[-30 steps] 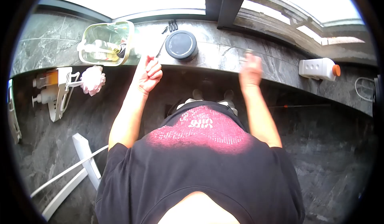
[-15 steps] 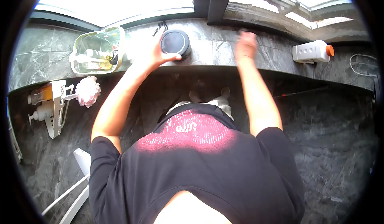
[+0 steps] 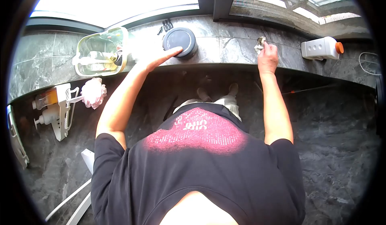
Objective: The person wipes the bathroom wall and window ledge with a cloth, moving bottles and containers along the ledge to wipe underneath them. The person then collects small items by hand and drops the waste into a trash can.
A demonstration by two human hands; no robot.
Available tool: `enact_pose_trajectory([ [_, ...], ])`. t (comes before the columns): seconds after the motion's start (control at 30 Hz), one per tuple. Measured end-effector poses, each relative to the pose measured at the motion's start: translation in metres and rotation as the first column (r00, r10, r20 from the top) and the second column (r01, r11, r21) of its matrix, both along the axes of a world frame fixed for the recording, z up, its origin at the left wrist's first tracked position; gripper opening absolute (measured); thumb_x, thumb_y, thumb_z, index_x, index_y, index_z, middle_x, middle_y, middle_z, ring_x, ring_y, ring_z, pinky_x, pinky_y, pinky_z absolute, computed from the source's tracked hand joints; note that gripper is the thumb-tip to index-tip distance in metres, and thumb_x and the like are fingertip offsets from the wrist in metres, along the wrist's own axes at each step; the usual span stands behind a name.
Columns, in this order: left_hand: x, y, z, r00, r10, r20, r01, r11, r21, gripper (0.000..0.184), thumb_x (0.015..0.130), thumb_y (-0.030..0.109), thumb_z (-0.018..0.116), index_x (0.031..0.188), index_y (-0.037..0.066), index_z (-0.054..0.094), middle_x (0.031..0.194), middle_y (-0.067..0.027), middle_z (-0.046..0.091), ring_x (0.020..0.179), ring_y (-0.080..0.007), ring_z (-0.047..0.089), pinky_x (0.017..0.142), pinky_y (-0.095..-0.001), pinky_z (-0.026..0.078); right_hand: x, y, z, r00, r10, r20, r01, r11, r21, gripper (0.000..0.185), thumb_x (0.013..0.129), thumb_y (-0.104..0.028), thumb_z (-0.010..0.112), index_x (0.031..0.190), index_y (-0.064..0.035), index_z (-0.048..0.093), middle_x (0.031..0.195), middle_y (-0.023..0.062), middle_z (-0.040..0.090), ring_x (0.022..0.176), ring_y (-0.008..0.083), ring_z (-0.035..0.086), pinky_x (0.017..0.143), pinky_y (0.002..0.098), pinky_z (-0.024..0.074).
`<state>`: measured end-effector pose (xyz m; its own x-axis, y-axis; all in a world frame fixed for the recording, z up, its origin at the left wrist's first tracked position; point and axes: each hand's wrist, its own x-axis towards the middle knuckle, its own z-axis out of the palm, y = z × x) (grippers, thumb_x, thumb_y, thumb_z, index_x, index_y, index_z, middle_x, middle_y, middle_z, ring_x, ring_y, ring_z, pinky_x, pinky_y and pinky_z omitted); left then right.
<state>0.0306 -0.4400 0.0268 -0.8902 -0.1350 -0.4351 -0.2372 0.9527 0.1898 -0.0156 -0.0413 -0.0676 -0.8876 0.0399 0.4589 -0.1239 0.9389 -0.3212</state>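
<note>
A round, dark lidded container (image 3: 179,40) stands on the grey marbled ledge. My left hand (image 3: 159,60) lies against its near left side, with outstretched fingers reaching onto the lid's edge; part of this hand is washed out by glare. Farther right along the ledge, my right hand (image 3: 268,58) is closed, pinching a small crumpled piece (image 3: 260,43) that looks like whitish and brown tissue or cloth. The piece is near or against the ledge surface; contact cannot be made out.
Left of the container is a clear greenish basket (image 3: 124,52) with bottles inside. Small black clips (image 3: 165,25) lie by the window. A white bottle with an orange cap (image 3: 319,48) lies at right. A pink bath puff (image 3: 93,92) hangs beside a white rack (image 3: 62,112).
My right hand has moved right, and the crumpled piece now shows at its fingertips. My left hand's spread grip around the container has flattened, with fingers now over the lid's edge.
</note>
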Motion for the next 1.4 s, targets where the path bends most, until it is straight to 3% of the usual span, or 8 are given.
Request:
enact_pose_trajectory([
  [0.2, 0.021, -0.001, -0.025, 0.953, 0.228, -0.199, 0.004, 0.650, 0.760, 0.074, 0.066, 0.034, 0.078, 0.126, 0.002, 0.048, 0.113, -0.0134, 0.057, 0.106, -0.0238, 0.053, 0.090, -0.0355, 0.042, 0.037, -0.117, 0.041, 0.919, 0.394, -0.018, -0.388, 0.894, -0.226, 0.019, 0.073, -0.011, 0.059, 0.092, -0.0097, 0.061, 0.085, 0.0093, 0.053, 0.075, 0.0263, 0.058, 0.065, 0.0353, 0.0506],
  [0.33, 0.035, 0.017, 0.002, 0.837, 0.052, -0.545, 0.227, 0.874, 0.431, 0.068, 0.068, 0.014, 0.076, 0.127, 0.000, 0.045, 0.121, -0.0070, 0.051, 0.111, -0.0168, 0.050, 0.098, -0.0301, 0.038, 0.045, -0.150, 0.027, 0.919, 0.391, 0.058, -0.360, 0.889, -0.285, 0.022, 0.074, -0.008, 0.060, 0.096, -0.0074, 0.061, 0.087, 0.0121, 0.053, 0.076, 0.0285, 0.059, 0.068, 0.0356, 0.0507],
  [0.4, 0.033, 0.014, -0.013, 0.964, 0.257, -0.073, -0.120, 0.657, 0.744, 0.074, 0.066, 0.011, 0.078, 0.129, 0.001, 0.040, 0.125, -0.0083, 0.047, 0.116, -0.0178, 0.046, 0.101, -0.0308, 0.035, 0.036, -0.153, 0.029, 0.946, 0.324, 0.021, -0.278, 0.839, -0.467, 0.020, 0.076, -0.008, 0.060, 0.096, -0.0057, 0.061, 0.088, 0.0125, 0.054, 0.077, 0.0277, 0.059, 0.068, 0.0345, 0.0501],
  [0.57, 0.036, 0.033, -0.038, 0.878, 0.458, -0.142, -0.013, 0.320, 0.947, 0.089, 0.057, 0.007, 0.082, 0.133, 0.002, 0.035, 0.123, -0.0078, 0.049, 0.118, -0.0168, 0.045, 0.099, -0.0294, 0.038, -0.006, -0.192, 0.028, 0.957, 0.284, 0.054, -0.058, 0.370, -0.927, 0.015, 0.085, -0.012, 0.061, 0.097, -0.0028, 0.061, 0.086, 0.0059, 0.058, 0.071, 0.0151, 0.057, 0.062, 0.0287, 0.0463],
  [0.67, 0.033, 0.039, -0.021, 0.866, 0.474, -0.159, -0.022, 0.355, 0.935, 0.088, 0.056, 0.008, 0.083, 0.130, 0.001, 0.038, 0.123, -0.0112, 0.049, 0.119, -0.0218, 0.045, 0.100, -0.0316, 0.038, -0.018, -0.230, 0.056, 0.907, 0.417, 0.053, 0.307, -0.571, -0.761, 0.018, 0.084, -0.008, 0.063, 0.101, -0.0072, 0.063, 0.082, -0.0010, 0.061, 0.067, 0.0076, 0.054, 0.058, 0.0217, 0.0428],
  [0.73, 0.034, 0.035, -0.012, 0.793, 0.229, -0.565, 0.126, 0.845, 0.519, 0.082, 0.055, 0.013, 0.086, 0.124, -0.001, 0.045, 0.117, -0.0146, 0.055, 0.112, -0.0235, 0.052, 0.094, -0.0330, 0.043, -0.021, -0.235, 0.055, 0.917, 0.390, 0.080, 0.333, -0.641, -0.691, 0.009, 0.084, -0.008, 0.061, 0.091, -0.0042, 0.060, 0.067, -0.0019, 0.054, 0.053, 0.0066, 0.045, 0.049, 0.0216, 0.0343],
  [1.1, 0.034, 0.123, 0.014, 0.901, 0.043, -0.432, 0.235, 0.788, 0.569, 0.091, 0.051, 0.026, 0.089, 0.127, 0.004, 0.044, 0.112, -0.0148, 0.060, 0.103, -0.0258, 0.059, 0.087, -0.0357, 0.048, 0.025, -0.095, 0.059, 0.934, 0.345, -0.094, 0.218, -0.758, -0.615, 0.017, 0.087, -0.012, 0.053, 0.105, -0.0108, 0.056, 0.085, 0.0011, 0.061, 0.071, 0.0113, 0.057, 0.061, 0.0257, 0.0443],
  [1.4, -0.044, 0.291, -0.012, 0.893, -0.108, -0.437, 0.407, 0.609, 0.681, 0.098, 0.054, 0.030, 0.086, 0.133, 0.007, 0.033, 0.110, -0.0208, 0.059, 0.104, -0.0366, 0.057, 0.088, -0.0401, 0.047, -0.006, 0.070, 0.087, 0.995, -0.098, 0.033, -0.017, -0.469, -0.883, 0.029, 0.087, -0.008, 0.050, 0.115, -0.0068, 0.054, 0.105, 0.0063, 0.059, 0.095, 0.0209, 0.059, 0.085, 0.0363, 0.0487],
])
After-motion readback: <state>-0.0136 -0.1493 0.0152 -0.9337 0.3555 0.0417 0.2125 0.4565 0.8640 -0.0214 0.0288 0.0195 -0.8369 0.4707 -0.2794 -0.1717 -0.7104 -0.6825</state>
